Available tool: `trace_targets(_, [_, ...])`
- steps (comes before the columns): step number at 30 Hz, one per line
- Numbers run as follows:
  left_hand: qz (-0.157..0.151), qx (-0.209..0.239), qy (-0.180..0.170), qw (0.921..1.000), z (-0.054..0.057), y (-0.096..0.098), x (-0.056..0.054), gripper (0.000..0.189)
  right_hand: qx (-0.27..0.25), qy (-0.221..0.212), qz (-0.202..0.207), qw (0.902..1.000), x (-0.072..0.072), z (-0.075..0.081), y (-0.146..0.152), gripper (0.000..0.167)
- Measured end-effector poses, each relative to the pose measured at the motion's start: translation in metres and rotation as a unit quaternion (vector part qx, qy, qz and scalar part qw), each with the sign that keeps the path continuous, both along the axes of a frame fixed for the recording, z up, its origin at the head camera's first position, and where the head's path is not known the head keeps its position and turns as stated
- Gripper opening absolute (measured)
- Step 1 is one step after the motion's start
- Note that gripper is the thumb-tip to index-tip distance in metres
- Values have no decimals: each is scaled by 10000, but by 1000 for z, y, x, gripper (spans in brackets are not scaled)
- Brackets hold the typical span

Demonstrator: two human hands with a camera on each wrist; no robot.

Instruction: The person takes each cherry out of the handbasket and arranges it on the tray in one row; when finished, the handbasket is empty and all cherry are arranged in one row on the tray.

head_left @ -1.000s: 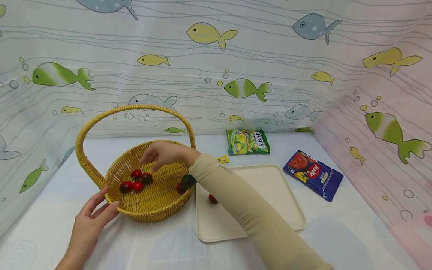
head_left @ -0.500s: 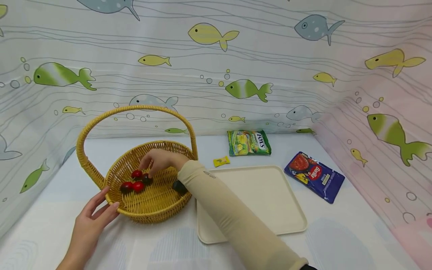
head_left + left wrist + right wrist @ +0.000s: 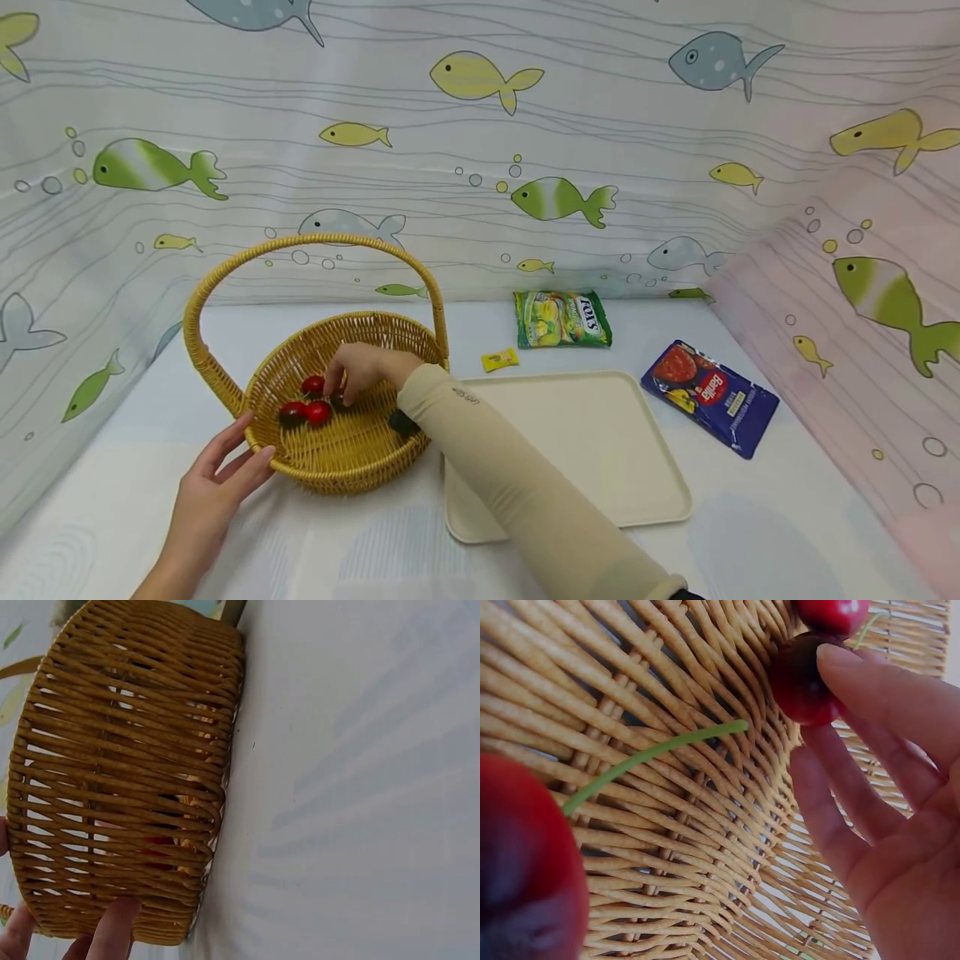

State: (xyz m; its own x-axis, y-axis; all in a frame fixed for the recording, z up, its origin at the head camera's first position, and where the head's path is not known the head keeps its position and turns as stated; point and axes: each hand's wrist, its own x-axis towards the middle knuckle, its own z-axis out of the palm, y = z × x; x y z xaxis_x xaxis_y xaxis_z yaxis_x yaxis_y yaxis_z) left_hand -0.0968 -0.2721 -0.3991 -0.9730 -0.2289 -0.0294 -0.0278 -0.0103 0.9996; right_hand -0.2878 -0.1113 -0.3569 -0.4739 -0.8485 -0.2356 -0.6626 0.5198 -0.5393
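In the head view, my right hand (image 3: 363,371) reaches into the yellow wicker basket (image 3: 345,482). It pinches a dark red cherry (image 3: 806,686), thumb on its side and fingers beneath. Several more cherries lie in the basket, among them a bright red cherry (image 3: 318,413) and a darker cherry (image 3: 292,414) beside it. Close to the right wrist camera is a large, blurred cherry (image 3: 525,862) with a green stem. At the near left, my left hand (image 3: 217,483) holds the basket's rim, with fingertips (image 3: 120,915) against the woven outer wall.
The basket's tall handle (image 3: 315,239) arches over my right hand. Right of the basket lies a cream tray (image 3: 600,450), partly covered by my sleeve (image 3: 510,492). Farther off are a small yellow packet (image 3: 499,359), a green Fox's bag (image 3: 562,319) and a blue Barilla pouch (image 3: 711,396).
My right hand has lowered into the basket and closed its fingertips on the dark cherry. The left hand keeps its hold on the rim. The whole head view has shifted slightly.
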Motion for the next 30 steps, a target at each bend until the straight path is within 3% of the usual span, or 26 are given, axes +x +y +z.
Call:
trace_targets(11, [-25,35,121,9999,-1,2,-3,65,68,21,122,9999,2,9,7,27])
trace_targets(25, [-51,141,111,9998,-1,0,-1,65,-431,-160,479,9978,18,54,33,30])
trace_targets(30, [4,105,42,9999,-2,1,-1,66,-455,152,739,9961,28,65,52,30])
